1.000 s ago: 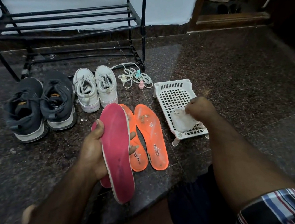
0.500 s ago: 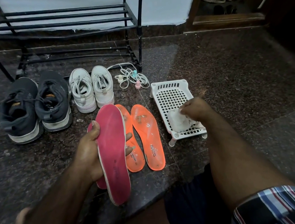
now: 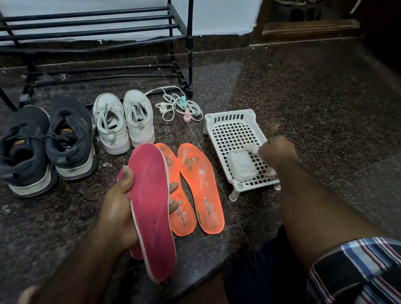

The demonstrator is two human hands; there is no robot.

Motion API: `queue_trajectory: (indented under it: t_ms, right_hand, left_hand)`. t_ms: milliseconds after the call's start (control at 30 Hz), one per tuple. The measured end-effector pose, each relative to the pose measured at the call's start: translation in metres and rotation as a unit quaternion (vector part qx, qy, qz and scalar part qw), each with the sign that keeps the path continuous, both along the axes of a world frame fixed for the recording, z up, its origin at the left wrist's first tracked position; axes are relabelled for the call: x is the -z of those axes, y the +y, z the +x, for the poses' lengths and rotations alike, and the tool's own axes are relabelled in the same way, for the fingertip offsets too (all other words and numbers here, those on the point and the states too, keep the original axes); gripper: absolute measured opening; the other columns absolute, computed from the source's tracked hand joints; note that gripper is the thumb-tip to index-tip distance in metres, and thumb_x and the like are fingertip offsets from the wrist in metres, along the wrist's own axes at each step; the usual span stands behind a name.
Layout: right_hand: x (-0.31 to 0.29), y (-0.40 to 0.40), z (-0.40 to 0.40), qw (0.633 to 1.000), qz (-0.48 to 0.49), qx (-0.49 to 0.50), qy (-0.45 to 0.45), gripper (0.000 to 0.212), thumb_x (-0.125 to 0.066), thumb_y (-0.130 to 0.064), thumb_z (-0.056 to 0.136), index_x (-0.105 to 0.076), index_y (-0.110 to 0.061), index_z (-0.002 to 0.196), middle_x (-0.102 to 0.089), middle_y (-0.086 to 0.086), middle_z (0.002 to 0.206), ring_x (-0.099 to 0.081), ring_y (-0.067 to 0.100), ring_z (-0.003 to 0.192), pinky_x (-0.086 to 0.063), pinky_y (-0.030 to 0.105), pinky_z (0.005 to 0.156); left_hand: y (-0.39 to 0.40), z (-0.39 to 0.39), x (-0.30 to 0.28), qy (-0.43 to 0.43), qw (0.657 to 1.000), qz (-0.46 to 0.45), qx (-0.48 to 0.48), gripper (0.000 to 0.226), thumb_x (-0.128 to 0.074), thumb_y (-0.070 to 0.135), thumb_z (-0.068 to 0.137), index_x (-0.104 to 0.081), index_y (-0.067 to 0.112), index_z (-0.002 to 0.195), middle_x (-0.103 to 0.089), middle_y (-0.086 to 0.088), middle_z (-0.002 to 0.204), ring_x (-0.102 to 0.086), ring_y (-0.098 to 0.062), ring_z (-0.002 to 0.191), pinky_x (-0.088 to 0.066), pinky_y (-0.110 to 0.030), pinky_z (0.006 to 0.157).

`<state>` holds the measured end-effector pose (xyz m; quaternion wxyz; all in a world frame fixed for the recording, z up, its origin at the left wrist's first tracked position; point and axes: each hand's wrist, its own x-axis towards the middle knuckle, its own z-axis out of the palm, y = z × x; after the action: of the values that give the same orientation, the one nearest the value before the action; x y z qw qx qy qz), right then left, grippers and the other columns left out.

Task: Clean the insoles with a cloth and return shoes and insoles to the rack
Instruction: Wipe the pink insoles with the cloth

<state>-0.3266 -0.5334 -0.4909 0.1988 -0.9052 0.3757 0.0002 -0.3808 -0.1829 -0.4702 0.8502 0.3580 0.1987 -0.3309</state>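
On speckled granite floor (image 3: 316, 112), left hand (image 3: 123, 211) grips pink insole (image 3: 152, 208); right hand (image 3: 278, 149) pinches white cloth (image 3: 241, 165).

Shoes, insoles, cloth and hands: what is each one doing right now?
Pink insole: held up by the left hand.
Orange insoles: flat on the floor, dirty.
Cloth: in the white basket, pinched by the right hand.
Dark shoes: on the floor.
White shoes: on the floor.
Rack: no shoes.
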Motion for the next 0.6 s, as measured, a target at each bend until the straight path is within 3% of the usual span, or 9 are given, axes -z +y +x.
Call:
queue_trajectory:
  t_ms: [67,167,233,333,433,533,600]
  right_hand:
    - [-0.009,-0.005,0.006,0.998,0.052,0.028,-0.022,0.029,-0.058,-0.018,0.078,-0.067,-0.002,0.1,-0.07,0.017,0.1,-0.069,0.035,0.091,-0.059,0.037,0.068]
    - [-0.005,-0.018,0.008,0.997,0.06,0.029,-0.034,0.034,-0.05,-0.02,0.079,-0.066,-0.004,0.104,-0.07,0.019,0.104,-0.069,0.035,0.093,-0.059,0.046,0.082]
    - [-0.003,-0.022,0.006,0.996,0.073,0.027,-0.049,0.036,-0.046,-0.025,0.086,-0.066,-0.006,0.11,-0.069,0.019,0.109,-0.068,0.032,0.094,-0.057,0.045,0.086]
    - [-0.004,-0.017,0.001,0.997,0.066,0.0,0.03,0.034,-0.059,-0.027,0.091,-0.065,-0.002,0.114,-0.068,0.014,0.11,-0.067,0.031,0.096,-0.057,0.04,0.085]
    - [0.0,-0.006,0.001,0.996,0.035,-0.004,0.079,0.039,-0.076,-0.035,0.08,-0.06,-0.002,0.094,-0.066,0.01,0.094,-0.067,0.029,0.083,-0.056,0.036,0.071]
    - [0.007,-0.003,0.011,0.997,-0.046,-0.042,0.037,0.027,-0.072,-0.024,0.082,-0.069,-0.011,0.105,-0.071,0.009,0.106,-0.068,0.026,0.095,-0.055,0.031,0.079]
    - [0.015,0.001,0.015,0.994,-0.05,-0.093,0.019,0.036,-0.073,-0.01,0.081,-0.07,-0.023,0.115,-0.071,0.006,0.113,-0.068,0.024,0.099,-0.055,0.03,0.087]
  left_hand:
    - [0.0,0.0,0.0,-0.001,1.0,0.001,0.0,0.074,-0.039,0.065,0.095,-0.055,0.006,0.136,-0.064,-0.027,0.127,-0.066,-0.039,0.114,-0.059,-0.057,0.078]
    - [0.0,0.0,0.0,0.0,1.0,0.004,0.001,0.074,-0.038,0.065,0.096,-0.055,0.006,0.137,-0.065,-0.028,0.125,-0.064,-0.039,0.116,-0.057,-0.059,0.081]
    - [0.0,0.0,0.0,0.002,1.0,0.007,0.003,0.074,-0.037,0.066,0.095,-0.055,0.007,0.137,-0.065,-0.029,0.124,-0.063,-0.04,0.118,-0.058,-0.059,0.08]
    - [0.0,0.0,0.0,0.0,1.0,0.004,0.001,0.075,-0.039,0.066,0.094,-0.054,0.007,0.138,-0.064,-0.027,0.128,-0.064,-0.04,0.117,-0.06,-0.056,0.074]
    - [0.0,0.0,0.0,0.001,1.0,0.002,0.002,0.075,-0.039,0.066,0.094,-0.054,0.007,0.138,-0.064,-0.027,0.127,-0.063,-0.041,0.117,-0.06,-0.056,0.074]
    - [0.0,0.0,0.0,0.004,1.0,-0.001,0.001,0.075,-0.039,0.066,0.094,-0.055,0.006,0.137,-0.064,-0.027,0.127,-0.062,-0.042,0.12,-0.06,-0.057,0.076]
    - [0.001,0.0,0.001,0.005,1.0,-0.003,0.002,0.076,-0.039,0.066,0.093,-0.055,0.006,0.137,-0.064,-0.027,0.128,-0.062,-0.042,0.12,-0.06,-0.057,0.076]
